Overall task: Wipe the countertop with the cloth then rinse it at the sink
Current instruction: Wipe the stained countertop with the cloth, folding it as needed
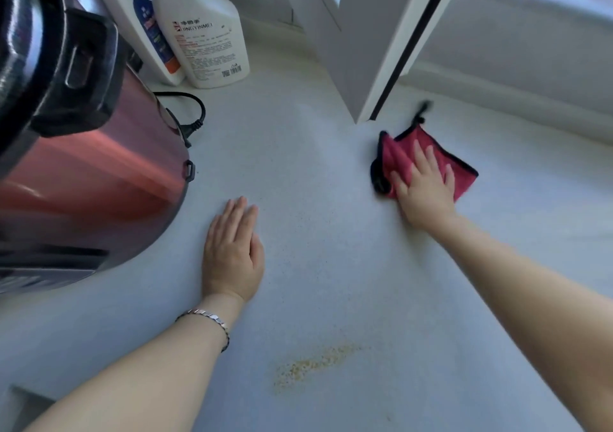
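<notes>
A red cloth with a dark edge and a hanging loop lies folded on the pale speckled countertop, just in front of a white post. My right hand lies flat on top of the cloth, fingers spread, pressing it to the surface. My left hand rests palm down on the bare countertop beside a cooker, fingers together, holding nothing. A bracelet is on the left wrist. A patch of yellowish crumbs lies near the front between my forearms. No sink is in view.
A large metallic red cooker with a black lid fills the left, its black power cord coiled beside it. Two white spray bottles stand at the back left. A white post rises at the back middle, with a raised ledge to its right.
</notes>
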{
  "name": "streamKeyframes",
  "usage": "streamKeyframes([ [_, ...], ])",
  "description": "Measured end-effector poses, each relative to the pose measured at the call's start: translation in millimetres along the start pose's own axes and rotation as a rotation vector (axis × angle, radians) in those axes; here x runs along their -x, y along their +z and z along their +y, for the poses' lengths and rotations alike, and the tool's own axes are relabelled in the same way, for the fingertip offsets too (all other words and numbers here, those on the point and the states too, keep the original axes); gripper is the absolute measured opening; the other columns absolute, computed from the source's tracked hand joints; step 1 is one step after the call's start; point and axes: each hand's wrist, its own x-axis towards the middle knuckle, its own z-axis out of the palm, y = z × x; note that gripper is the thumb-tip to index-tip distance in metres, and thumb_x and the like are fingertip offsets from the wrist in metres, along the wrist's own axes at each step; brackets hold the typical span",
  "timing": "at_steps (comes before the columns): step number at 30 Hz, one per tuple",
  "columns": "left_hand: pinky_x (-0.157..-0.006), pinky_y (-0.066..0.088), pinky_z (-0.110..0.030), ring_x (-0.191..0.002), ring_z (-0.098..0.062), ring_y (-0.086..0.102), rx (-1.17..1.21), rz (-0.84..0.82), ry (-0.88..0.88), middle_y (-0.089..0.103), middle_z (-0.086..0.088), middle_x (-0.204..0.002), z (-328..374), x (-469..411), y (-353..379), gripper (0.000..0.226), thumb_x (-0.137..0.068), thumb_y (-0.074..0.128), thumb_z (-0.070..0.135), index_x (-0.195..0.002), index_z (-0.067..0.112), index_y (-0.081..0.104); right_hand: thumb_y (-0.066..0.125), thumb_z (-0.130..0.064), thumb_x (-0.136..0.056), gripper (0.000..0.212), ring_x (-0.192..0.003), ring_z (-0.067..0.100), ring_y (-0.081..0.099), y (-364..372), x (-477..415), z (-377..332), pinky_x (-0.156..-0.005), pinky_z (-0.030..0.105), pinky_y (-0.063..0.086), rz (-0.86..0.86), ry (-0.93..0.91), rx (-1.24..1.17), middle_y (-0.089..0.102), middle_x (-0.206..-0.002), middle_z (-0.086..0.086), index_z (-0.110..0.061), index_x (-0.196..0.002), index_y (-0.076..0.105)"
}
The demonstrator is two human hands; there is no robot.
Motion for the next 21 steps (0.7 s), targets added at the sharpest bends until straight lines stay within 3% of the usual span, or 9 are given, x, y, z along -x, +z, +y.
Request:
streamKeyframes([
  [4,-0.108,0.019,-0.036,-0.124,-0.033,0.045,0.001,-0.014,-0.008,0.052,-0.020,-0.132,0,1,-1,0.046,-0.083,0.032,0.014,-0.121,0.001,0.054,0.035,-0.021,-0.091,0.059,-0.144,0.025,-0.002,17,14,-45,-0.116,0.043,-0.002,0.058,0.161,-0.082,0.004,-0.157,0.005,-0.022,-0.145,0.012],
  [5,-0.107,0.020,-0.037,-0.124,-0.033,0.046,-0.004,-0.015,-0.006,0.053,-0.021,-0.131,0,0,-2,0.046,-0.082,0.032,0.014,-0.120,0.001,0.054,0.036,-0.019,-0.088,0.060,-0.144,0.026,0.003,33,34,-63,-0.116,0.042,0.003,0.060,0.067,-0.083,0.009,-0.157,0.006,-0.020,-0.145,0.017],
  [8,-0.105,0.022,-0.039,-0.123,-0.035,0.047,-0.004,-0.022,0.001,0.053,-0.022,-0.131,1,1,-3,0.045,-0.082,0.032,0.014,-0.118,-0.001,0.055,0.036,-0.025,-0.077,0.057,-0.134,0.025,0.037,59,101,-92,-0.109,0.038,0.020,-0.034,-0.512,-0.005,0.042,-0.144,0.006,-0.020,-0.134,0.044],
  [10,-0.105,0.023,-0.039,-0.123,-0.036,0.046,0.004,-0.018,0.006,0.052,-0.023,-0.131,0,1,-4,0.044,-0.083,0.032,0.013,-0.117,-0.003,0.055,0.039,-0.026,-0.078,0.055,-0.130,0.022,0.041,44,95,-58,-0.107,0.032,0.017,-0.140,-0.749,0.087,0.047,-0.141,0.004,-0.017,-0.131,0.047],
  [12,-0.106,0.022,-0.039,-0.124,-0.036,0.045,0.013,-0.018,0.004,0.052,-0.023,-0.131,0,-1,-3,0.046,-0.083,0.031,0.014,-0.119,-0.003,0.055,0.031,-0.029,-0.078,0.061,-0.136,0.026,0.031,22,60,-3,-0.110,0.029,0.010,-0.047,-0.593,0.086,0.037,-0.147,0.007,-0.015,-0.136,0.040],
  [15,-0.106,0.022,-0.040,-0.124,-0.036,0.045,0.011,-0.014,0.004,0.052,-0.023,-0.131,1,0,-3,0.046,-0.083,0.031,0.016,-0.119,-0.002,0.055,0.021,-0.030,-0.088,0.058,-0.144,0.024,0.011,-11,20,66,-0.115,0.036,0.005,0.109,0.119,-0.028,0.018,-0.155,0.010,-0.015,-0.144,0.024],
  [17,-0.106,0.023,-0.041,-0.124,-0.035,0.044,0.010,-0.015,0.003,0.052,-0.023,-0.131,2,-1,-3,0.046,-0.083,0.032,0.016,-0.119,-0.002,0.055,0.029,-0.022,-0.095,0.051,-0.144,0.025,0.006,-12,14,61,-0.116,0.041,0.006,0.179,0.396,-0.087,0.014,-0.156,0.010,-0.012,-0.144,0.018],
  [19,-0.106,0.024,-0.041,-0.123,-0.036,0.044,0.008,-0.021,0.007,0.052,-0.023,-0.130,3,0,-2,0.046,-0.083,0.032,0.016,-0.119,-0.002,0.055,0.035,-0.016,-0.093,0.054,-0.144,0.026,0.006,2,27,28,-0.116,0.042,0.006,0.194,0.396,-0.121,0.014,-0.156,0.010,-0.011,-0.144,0.019],
  [21,-0.105,0.025,-0.041,-0.123,-0.037,0.045,0.002,-0.024,0.006,0.052,-0.024,-0.130,2,0,-3,0.046,-0.083,0.031,0.015,-0.118,-0.002,0.055,0.036,-0.013,-0.084,0.061,-0.144,0.026,0.007,30,61,-8,-0.115,0.036,0.003,0.176,0.168,-0.116,0.018,-0.155,0.010,-0.013,-0.143,0.023],
])
